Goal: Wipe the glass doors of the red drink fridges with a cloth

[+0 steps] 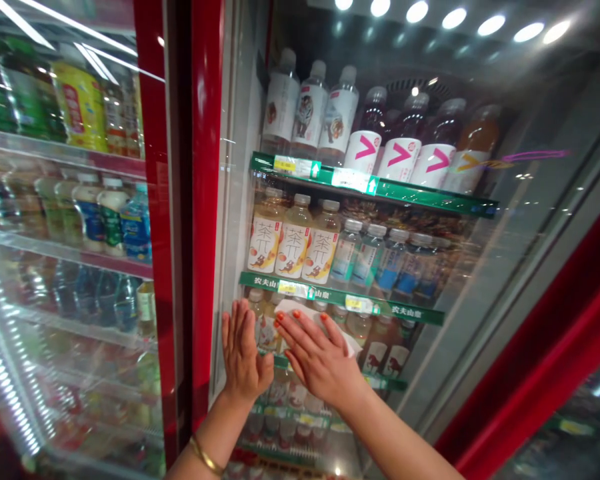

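Note:
My right hand (325, 357) lies with its fingers flat over a white wipe (353, 343), holding it against the glass door (525, 267) of a drinks fridge. The wipe's edges show above and to the right of the fingers. To its left, my left hand (245, 353) is open and raised, palm toward the glass, close to the door's left edge. Whether that palm touches the glass I cannot tell. A gold bangle (207, 457) circles my left wrist. Behind the glass, bottles with a white and yellow label (293, 247) stand just above my hands.
Green-edged shelves (430, 200) inside the fridge carry rows of bottles. A red frame post (205, 200) separates this door from another lit fridge (65, 227) on the left. Another red frame (545, 393) slants across the lower right. Ceiling lights reflect in the glass.

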A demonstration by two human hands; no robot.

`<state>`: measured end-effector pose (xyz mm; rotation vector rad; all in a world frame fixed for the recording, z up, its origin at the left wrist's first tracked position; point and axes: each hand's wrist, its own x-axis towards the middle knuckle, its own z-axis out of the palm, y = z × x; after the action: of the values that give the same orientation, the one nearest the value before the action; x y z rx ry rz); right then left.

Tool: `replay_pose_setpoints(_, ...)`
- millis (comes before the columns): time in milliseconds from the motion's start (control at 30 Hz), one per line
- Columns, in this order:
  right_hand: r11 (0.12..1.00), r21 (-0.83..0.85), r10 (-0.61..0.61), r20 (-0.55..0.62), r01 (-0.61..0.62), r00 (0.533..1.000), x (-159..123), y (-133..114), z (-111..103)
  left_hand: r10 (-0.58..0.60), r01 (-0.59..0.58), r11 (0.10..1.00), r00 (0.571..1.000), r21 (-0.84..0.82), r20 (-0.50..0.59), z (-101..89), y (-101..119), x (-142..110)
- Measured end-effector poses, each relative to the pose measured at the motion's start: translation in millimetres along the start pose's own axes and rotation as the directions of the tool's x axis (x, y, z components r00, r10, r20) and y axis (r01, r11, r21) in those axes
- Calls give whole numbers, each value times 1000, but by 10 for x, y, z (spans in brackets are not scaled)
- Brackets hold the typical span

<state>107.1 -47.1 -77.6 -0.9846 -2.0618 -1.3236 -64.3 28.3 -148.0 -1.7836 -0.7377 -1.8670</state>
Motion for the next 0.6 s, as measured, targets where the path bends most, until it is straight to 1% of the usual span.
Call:
replay_pose_setpoints(33,998,-23,63,0,-63,998,15,58,-40,2,-2,1000,1000,-6,2,-4,4,7)
replay_pose_setpoints(100,985,-59,161,-12,-162,987,204,148,-92,-1,1,1000,1000,-11,-6,-8,14,12)
replay_pose_setpoints(133,982,-68,175,-14,-176,984,344,155,-91,-5,5,1000,1000,-17,-14,-9,18,6)
replay_pose_setpoints(167,985,-68,158,-12,-158,987,479,131,-71,-11,10,1000,1000,-27,-23,-10,18,-8)
replay_pose_setpoints(200,992,-61,110,-5,-110,994,586,83,-36,-22,20,999,999,-41,-37,-11,16,-28)
replay_pose_setpoints(233,998,-48,37,1,-36,999,643,22,7,-40,38,998,998,-57,-40,-11,10,-53)
replay_pose_setpoints(267,998,-32,-51,8,51,999,643,-39,49,-65,62,995,997,-74,-40,-9,0,-82)
replay_pose_setpoints(333,981,-8,-191,26,192,981,484,-104,98,-110,104,989,992,-107,-59,2,-24,-143)
replay_pose_setpoints(367,976,-5,-218,37,219,975,362,-94,95,-122,112,986,990,-126,-75,13,-38,-172)
replay_pose_setpoints(400,977,-10,-211,43,212,977,245,-56,74,-123,109,983,988,-147,-89,27,-49,-196)
replay_pose_setpoints(467,992,-51,-114,21,115,993,119,72,1,-110,86,978,986,-189,-122,56,-66,-232)
replay_pose_setpoints(500,996,-78,-42,-2,42,999,138,131,-34,-106,80,976,987,-203,-121,68,-70,-242)
replay_pose_setpoints(567,988,-118,94,-50,-99,994,319,175,-62,-107,79,973,987,-216,-119,81,-72,-250)
replay_pose_setpoints(600,982,-125,134,-62,-141,989,443,147,-49,-108,79,973,986,-217,-125,82,-72,-249)
